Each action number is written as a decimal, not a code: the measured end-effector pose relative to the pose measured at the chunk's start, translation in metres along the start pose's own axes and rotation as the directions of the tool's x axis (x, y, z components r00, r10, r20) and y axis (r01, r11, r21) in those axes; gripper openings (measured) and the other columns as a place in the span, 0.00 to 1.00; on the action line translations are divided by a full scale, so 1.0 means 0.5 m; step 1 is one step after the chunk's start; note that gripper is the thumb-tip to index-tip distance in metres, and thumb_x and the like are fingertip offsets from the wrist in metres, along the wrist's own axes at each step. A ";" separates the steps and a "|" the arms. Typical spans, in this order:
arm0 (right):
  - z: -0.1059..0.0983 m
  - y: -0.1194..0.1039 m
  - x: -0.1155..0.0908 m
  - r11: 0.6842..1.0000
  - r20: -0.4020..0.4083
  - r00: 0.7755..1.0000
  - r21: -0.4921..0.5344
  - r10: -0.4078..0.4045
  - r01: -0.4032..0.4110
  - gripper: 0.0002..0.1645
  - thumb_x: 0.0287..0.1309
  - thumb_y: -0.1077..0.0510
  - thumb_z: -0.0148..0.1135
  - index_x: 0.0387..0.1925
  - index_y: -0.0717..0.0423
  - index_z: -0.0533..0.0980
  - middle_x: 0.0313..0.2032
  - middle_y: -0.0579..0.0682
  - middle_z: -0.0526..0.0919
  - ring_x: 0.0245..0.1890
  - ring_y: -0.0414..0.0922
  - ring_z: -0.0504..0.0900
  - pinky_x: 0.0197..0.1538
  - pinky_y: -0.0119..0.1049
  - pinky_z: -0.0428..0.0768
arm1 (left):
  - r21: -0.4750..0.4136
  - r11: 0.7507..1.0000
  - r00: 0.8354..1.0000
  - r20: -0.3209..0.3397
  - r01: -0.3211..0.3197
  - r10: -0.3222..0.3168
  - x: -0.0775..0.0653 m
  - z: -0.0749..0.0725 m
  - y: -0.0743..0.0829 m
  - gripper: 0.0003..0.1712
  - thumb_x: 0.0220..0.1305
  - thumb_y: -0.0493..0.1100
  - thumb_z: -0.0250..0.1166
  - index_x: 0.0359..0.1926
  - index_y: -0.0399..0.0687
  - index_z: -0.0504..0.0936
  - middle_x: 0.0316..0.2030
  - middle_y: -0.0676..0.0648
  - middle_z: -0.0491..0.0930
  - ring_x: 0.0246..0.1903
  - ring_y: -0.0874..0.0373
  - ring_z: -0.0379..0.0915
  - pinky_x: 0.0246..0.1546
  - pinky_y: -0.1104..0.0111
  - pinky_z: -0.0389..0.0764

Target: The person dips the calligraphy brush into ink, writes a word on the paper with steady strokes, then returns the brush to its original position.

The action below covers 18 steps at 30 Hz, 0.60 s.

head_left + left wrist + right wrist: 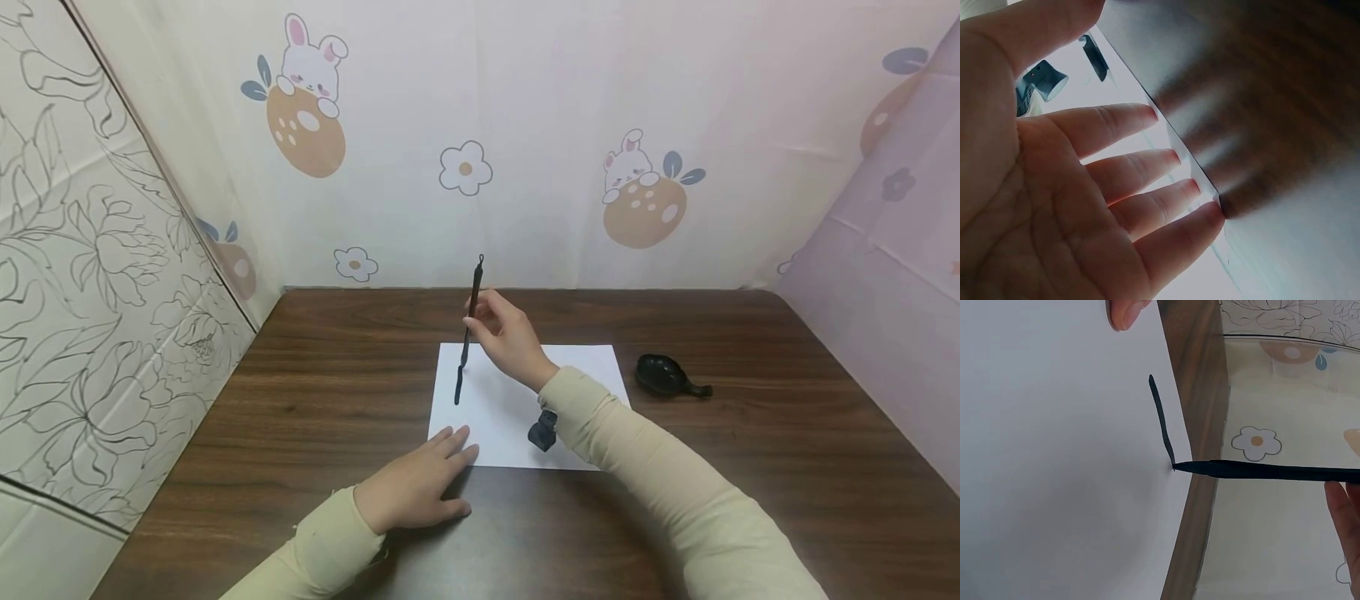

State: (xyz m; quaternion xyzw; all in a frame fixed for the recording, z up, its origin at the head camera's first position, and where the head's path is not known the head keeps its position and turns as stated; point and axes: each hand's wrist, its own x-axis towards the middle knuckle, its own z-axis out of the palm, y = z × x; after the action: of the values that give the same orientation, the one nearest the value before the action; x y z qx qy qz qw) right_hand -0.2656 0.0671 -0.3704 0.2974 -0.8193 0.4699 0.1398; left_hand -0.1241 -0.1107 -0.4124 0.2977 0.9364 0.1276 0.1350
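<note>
My right hand (513,337) pinches a dark ink brush (475,292) by its handle and holds it nearly upright. In the right wrist view the tip of the brush (1235,469) meets the upper end of a black ink stroke (1161,419) on white paper (1054,456). That stroke runs along the left part of the sheet in the head view. My left hand (416,483) lies flat with spread fingers, its fingertips on the lower left corner of the paper. In the left wrist view the palm and straight fingers (1166,206) show, with nothing held.
A black ink dish (660,375) with a short handle stands on the brown wooden table (337,375), right of the paper. A dark wrist camera (543,431) hangs under the right sleeve, over the sheet. Patterned curtain walls (525,100) border the table at the back and sides.
</note>
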 end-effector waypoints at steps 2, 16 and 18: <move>0.000 0.001 -0.001 1.000 0.004 1.000 -0.002 -0.002 0.002 0.13 0.66 0.61 0.60 0.51 0.53 0.73 0.41 0.51 0.81 0.45 0.46 0.83 0.49 0.41 0.85 | 0.003 1.000 1.000 0.000 0.000 0.000 0.000 0.000 0.000 0.40 0.60 0.56 0.66 0.70 0.47 0.68 0.74 0.42 0.58 0.74 0.44 0.53 0.71 0.52 0.64; -0.007 -0.003 -0.010 1.000 0.029 0.999 -0.009 0.016 -0.015 0.15 0.65 0.60 0.62 0.52 0.52 0.75 0.41 0.52 0.82 0.43 0.46 0.84 0.48 0.43 0.85 | 0.011 1.000 1.000 -0.005 -0.008 0.008 0.000 0.000 0.000 0.40 0.61 0.56 0.66 0.70 0.47 0.68 0.74 0.41 0.59 0.73 0.43 0.54 0.70 0.51 0.65; -0.007 -0.003 -0.012 1.000 0.031 0.999 -0.003 0.020 -0.020 0.15 0.64 0.60 0.62 0.52 0.52 0.75 0.41 0.51 0.83 0.43 0.46 0.84 0.49 0.43 0.85 | 0.012 1.000 1.000 -0.003 -0.007 0.007 0.000 0.000 0.000 0.40 0.61 0.56 0.66 0.70 0.47 0.68 0.74 0.42 0.59 0.74 0.43 0.54 0.70 0.51 0.64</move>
State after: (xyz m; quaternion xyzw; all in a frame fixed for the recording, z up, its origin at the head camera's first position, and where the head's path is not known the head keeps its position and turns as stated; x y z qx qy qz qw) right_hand -0.2604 0.0719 -0.3705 0.2964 -0.8249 0.4655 0.1226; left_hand -0.1244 -0.1108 -0.4123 0.3014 0.9364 0.1227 0.1314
